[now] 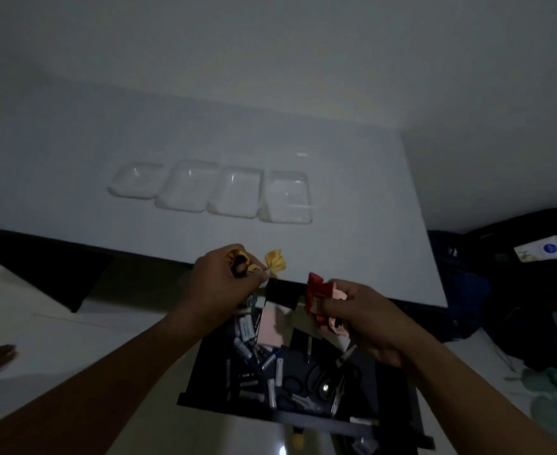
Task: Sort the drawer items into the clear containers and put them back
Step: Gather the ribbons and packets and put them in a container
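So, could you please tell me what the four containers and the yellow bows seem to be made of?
The containers look like thin clear glossy plastic, judging by the highlights and see-through walls. The yellow bows look like satin ribbon, with soft sheen and pinched folds, though dim light leaves that uncertain.

Dim, underexposed, soft and grainy view; wide-angle bending at the edges, drawer (290, 372) contents lost in shadow.

Left hand (224, 277) raised, grip closed, right hand (365, 318) beside it, grip closed, forearms extended.
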### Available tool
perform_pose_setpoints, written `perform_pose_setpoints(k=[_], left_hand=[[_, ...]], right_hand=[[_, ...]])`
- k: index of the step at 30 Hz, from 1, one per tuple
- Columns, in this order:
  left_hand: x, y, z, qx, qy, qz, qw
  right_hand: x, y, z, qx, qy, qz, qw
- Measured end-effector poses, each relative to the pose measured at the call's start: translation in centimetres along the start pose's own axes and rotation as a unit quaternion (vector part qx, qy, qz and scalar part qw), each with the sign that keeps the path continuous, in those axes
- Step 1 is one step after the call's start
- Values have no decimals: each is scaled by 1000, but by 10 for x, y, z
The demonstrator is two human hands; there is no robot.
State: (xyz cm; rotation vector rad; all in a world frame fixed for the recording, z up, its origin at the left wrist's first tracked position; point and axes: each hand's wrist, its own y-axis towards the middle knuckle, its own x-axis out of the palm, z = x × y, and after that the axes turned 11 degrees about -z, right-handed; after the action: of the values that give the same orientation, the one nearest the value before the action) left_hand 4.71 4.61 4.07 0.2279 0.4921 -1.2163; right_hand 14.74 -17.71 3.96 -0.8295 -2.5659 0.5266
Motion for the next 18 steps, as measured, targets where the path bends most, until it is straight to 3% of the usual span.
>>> perform_pose_setpoints(k=[5, 9, 18], left_hand=[[-19, 61, 48, -10, 17, 69, 997], [-22, 127, 71, -4, 15, 90, 996], [-11, 221, 63, -64, 52, 9, 997]], right_hand=[[-7, 34, -87, -54, -90, 59, 993], [-15, 90, -129, -83, -161, 157, 971], [-19, 175, -159, -17, -240, 267, 933]])
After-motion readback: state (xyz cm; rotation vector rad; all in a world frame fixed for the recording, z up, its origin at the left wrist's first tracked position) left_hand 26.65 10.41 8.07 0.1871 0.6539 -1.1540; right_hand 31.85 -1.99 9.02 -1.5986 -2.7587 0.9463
